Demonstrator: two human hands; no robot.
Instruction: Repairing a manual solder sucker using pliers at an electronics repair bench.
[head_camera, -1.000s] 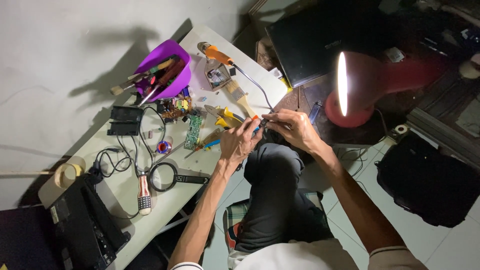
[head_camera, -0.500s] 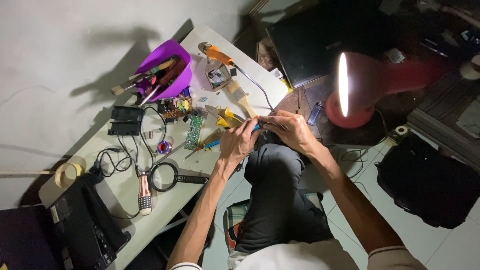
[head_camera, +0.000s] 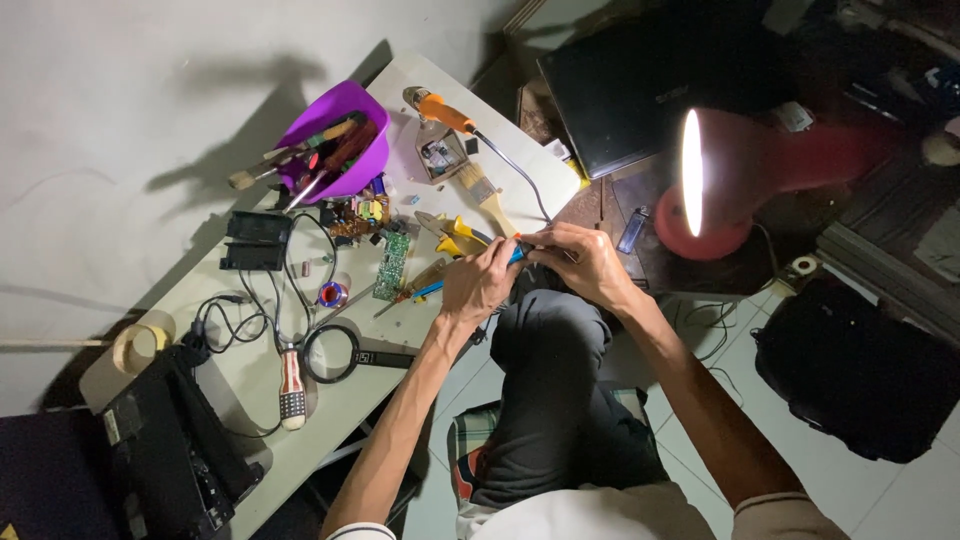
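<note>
Left hand (head_camera: 478, 283) and right hand (head_camera: 580, 262) closed together at near edge of surface (head_camera: 250, 380), both pinching thin blue-handled tool (head_camera: 516, 255). Tool axis runs left-right between fingertips, over knee; what tip meets is hidden. Left hand nearer surface. Yellow-handled pliers (head_camera: 455, 232) just beyond left hand, green circuit board (head_camera: 393, 264) farther left. Purple bowl (head_camera: 345, 120) at far edge holds brushes and screwdrivers. Magnifying glass (head_camera: 330, 353) lies near edge.

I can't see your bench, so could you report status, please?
Left hand and right hand together gripping a blue-handled tool. Yellow pliers lie alongside.
</note>
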